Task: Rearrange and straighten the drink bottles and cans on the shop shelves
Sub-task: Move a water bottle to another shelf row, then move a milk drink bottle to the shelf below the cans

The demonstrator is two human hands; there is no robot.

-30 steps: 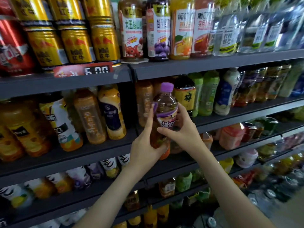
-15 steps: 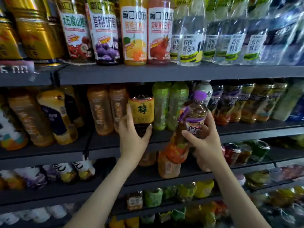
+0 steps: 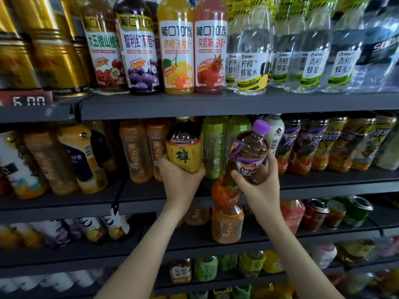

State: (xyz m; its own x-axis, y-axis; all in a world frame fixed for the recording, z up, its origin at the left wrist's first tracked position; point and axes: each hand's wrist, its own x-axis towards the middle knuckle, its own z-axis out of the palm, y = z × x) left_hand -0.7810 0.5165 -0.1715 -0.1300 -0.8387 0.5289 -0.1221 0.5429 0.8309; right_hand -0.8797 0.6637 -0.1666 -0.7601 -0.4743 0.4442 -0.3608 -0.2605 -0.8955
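My right hand [image 3: 260, 186] grips a purple-capped tea bottle [image 3: 248, 156], tilted with its cap up to the right, in front of the second shelf [image 3: 323, 180]. My left hand [image 3: 180, 180] wraps around the lower part of a dark tea bottle with a yellow label [image 3: 184, 145] that stands upright on that shelf. Two green bottles [image 3: 216, 145] stand between the two held bottles. A row of matching purple-labelled bottles [image 3: 302, 145] stands to the right of my right hand.
Orange tea bottles [image 3: 138, 149] stand left of my left hand. The top shelf [image 3: 216, 104] carries gold cans [image 3: 43, 50], juice bottles [image 3: 177, 52] and clear water bottles [image 3: 302, 61]. Lower shelves hold an orange bottle [image 3: 227, 225], cans [image 3: 336, 212] and more drinks.
The view has shifted right along the shelves. My left hand let go of the purple-capped bottle and now grips the yellow-labelled bottle. My right hand carried the purple-capped bottle to the right and tilted it.
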